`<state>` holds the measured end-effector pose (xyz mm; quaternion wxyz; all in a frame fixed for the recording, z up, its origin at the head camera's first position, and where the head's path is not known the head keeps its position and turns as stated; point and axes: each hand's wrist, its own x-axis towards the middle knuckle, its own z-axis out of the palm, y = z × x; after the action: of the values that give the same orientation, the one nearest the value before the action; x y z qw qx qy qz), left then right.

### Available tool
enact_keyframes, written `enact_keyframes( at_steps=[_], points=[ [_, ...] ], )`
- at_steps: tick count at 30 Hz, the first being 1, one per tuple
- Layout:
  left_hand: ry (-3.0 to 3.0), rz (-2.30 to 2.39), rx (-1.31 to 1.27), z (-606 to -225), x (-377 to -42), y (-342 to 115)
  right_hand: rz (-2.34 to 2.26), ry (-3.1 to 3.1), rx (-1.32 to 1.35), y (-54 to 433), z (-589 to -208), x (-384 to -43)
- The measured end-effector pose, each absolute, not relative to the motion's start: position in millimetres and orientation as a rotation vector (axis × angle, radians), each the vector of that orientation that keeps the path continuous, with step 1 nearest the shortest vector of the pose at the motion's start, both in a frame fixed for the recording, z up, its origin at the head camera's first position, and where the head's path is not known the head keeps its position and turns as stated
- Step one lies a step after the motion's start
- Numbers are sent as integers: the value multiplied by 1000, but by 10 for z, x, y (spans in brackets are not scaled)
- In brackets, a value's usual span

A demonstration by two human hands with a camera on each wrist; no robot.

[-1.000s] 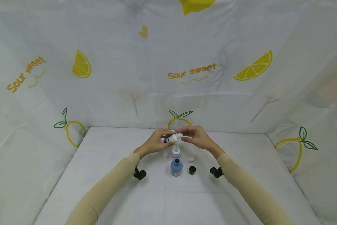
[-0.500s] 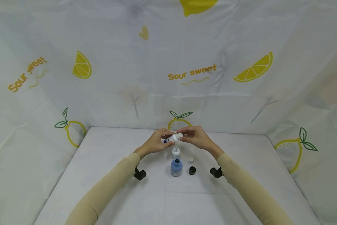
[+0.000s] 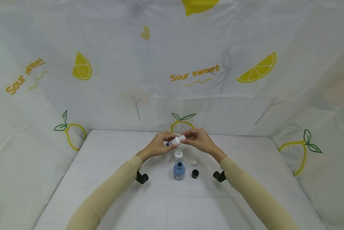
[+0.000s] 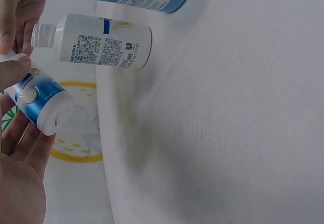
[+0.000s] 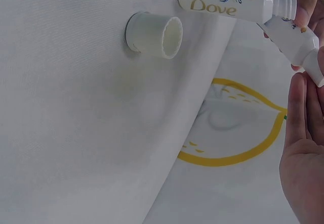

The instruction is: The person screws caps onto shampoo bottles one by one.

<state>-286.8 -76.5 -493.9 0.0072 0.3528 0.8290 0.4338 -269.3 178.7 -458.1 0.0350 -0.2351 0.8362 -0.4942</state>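
In the head view my left hand grips a small white and blue bottle, tilted with its capped end up to the right. The left wrist view shows the blue label and white base of this bottle, with thumb and fingers round it. My right hand pinches the white cap at the bottle's upper end. Just below the hands, an uncapped white Dove bottle stands upright on the table, its threaded neck bare.
A blue bottle with an open neck stands in front of the Dove bottle. To their right lie a loose white cap and a black cap. Behind the white table hangs a lemon-print cloth.
My right fingers have moved a little left and closed in on the cap of the held bottle. The left hand keeps its grip, and the standing bottles and loose caps stay in place.
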Motion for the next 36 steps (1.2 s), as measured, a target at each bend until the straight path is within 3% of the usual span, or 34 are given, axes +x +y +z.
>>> enact_keyframes(
  at_steps=[36],
  points=[
    [2609, 1360, 1065, -4929, -2847, -753, -1469, 2741, -531, 1711, -4606, -2684]
  ],
)
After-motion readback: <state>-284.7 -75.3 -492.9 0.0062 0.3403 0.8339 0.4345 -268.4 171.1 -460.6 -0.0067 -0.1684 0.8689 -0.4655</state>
